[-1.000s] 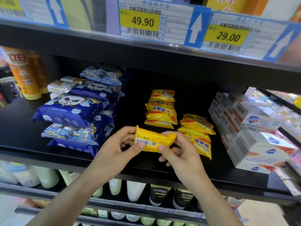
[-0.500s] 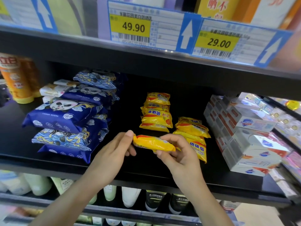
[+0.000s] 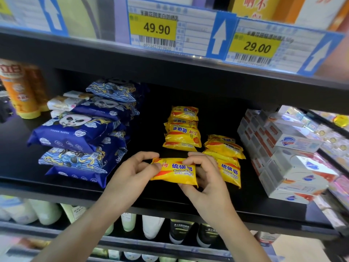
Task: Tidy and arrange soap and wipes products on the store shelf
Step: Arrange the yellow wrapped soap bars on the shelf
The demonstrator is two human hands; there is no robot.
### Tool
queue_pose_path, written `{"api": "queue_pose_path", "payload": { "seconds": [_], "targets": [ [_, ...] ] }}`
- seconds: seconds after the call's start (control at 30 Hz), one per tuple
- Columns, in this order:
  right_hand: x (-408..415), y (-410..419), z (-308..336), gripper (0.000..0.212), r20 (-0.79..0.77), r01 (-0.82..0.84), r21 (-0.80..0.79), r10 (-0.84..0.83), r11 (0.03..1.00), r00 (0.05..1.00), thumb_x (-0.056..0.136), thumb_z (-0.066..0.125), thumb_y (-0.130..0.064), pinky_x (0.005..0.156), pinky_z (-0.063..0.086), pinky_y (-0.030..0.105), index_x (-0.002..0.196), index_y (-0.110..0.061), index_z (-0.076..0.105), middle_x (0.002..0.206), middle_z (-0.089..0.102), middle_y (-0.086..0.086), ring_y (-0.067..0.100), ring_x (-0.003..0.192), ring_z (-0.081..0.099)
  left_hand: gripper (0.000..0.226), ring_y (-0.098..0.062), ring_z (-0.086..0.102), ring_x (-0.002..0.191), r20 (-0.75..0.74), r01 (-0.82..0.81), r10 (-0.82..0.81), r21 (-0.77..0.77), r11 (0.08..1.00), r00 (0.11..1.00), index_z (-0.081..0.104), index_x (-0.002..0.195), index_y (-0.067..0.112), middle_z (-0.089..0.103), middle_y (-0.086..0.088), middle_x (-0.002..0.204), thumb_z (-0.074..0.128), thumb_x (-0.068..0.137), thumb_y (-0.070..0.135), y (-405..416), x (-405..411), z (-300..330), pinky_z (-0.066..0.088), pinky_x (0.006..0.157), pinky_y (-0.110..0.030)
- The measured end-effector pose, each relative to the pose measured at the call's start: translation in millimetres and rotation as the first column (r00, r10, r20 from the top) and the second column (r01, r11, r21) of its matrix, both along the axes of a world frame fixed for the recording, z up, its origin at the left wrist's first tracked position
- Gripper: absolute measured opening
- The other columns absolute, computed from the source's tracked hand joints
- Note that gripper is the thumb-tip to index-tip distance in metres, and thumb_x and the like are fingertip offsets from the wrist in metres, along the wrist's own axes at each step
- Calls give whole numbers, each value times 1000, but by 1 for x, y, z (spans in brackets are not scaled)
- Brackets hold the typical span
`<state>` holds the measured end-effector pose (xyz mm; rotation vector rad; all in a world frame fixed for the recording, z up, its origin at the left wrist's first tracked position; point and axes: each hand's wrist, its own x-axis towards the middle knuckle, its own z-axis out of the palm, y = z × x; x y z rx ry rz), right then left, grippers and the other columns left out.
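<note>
- Left hand: fingers and thumb curled round the left end of a yellow plastic-wrapped sulfur soap bar, pinching it.
- Right hand: fingers over the top edge of the same bar's right end, thumb under its lower right corner; clamped on it.
- Held soap bar: printed face towards the camera, long axis roughly level, above the front part of the black shelf board. Whether its lower edge touches the board cannot be told.
- Rear stack of yellow soap bars: behind the held bar, several high, lying flat, labels upside down on some.
- Right stack of yellow soap bars: just beside the right hand, front bar tilted with its label facing forward.
- Stacked dark blue panda-print wipes packs: left of the hands, in piles running front to back, apart from the soap.
- Small white packs: behind and left of the blue packs.
- White boxed soap with red and blue marks: stacked at the right end of the shelf, near the right soap stack.
- Orange bottles: far left, upright.
- Yellow price tags on the shelf edge above: 49.90 and 29.00.
- White and dark tubes: on the shelf below.
</note>
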<state>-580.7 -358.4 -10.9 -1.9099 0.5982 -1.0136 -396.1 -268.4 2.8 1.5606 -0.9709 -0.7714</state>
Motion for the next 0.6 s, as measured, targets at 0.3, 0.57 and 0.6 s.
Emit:
{"api": "queue_pose_path", "payload": {
  "seconds": [0.3,0.57,0.6],
  "targets": [
    [1,8,3,45,-253,26,-307,-108,951,962,81,77,-47,106,25,14,121,-46,56,146,36,-29,5,145,24,44,-15,77,94,-15,27,-29,-127,992,999,63,130,40,80,-3,94,71,97,12,1,8,-10,51,90,-32],
    [-5,-1,25,41,-413,-81,-618,-234,782,880,90,74,-41,109,36,35,129,-36,59,137,52,-26,7,137,36,50,-11,74,104,46,137,-131,-179,974,990,60,129,55,81,0,104,76,87,34,5,8,-9,47,102,-39],
    [-5,-1,30,41,-428,-102,-636,-240,765,872,91,74,-40,106,37,36,130,-36,59,135,53,-24,7,132,40,53,-10,73,107,43,147,-142,-183,972,989,57,132,57,81,1,106,75,85,38,6,8,-9,45,103,-39]
  ]
}}
